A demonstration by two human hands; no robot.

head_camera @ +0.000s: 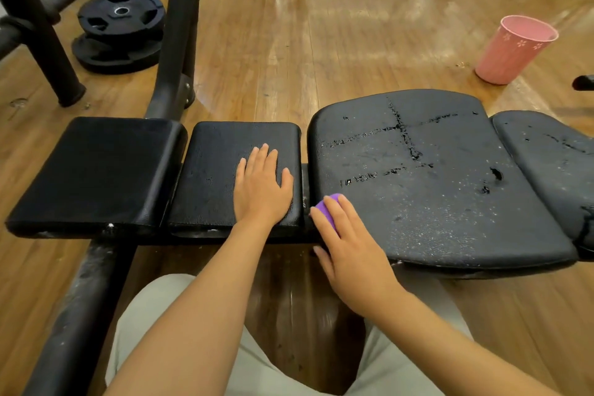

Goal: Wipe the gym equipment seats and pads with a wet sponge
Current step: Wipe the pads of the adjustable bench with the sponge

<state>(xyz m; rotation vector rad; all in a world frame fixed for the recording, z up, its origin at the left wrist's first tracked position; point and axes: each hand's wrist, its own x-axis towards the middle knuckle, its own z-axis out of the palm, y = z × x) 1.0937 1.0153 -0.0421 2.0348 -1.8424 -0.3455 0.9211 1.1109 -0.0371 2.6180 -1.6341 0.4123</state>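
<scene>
At the cracked seat pad's (434, 177) near corner: right hand (350, 251) fingers curled on purple sponge (328, 207), left hand (262, 183) flat, fingers straight (bracing) on middle pad (218, 164); best wiped in overlapping strokes.

The wide seat pad (434, 177) right of centre is black vinyl-like upholstery, grained, cracked along its seams and speckled white. The middle pad (218, 164) looks pebbled with a slight sheen. The floor (289, 42) above is glossy wood-look plank; the pink bin (511, 51) at upper right looks like matt plastic.
</scene>
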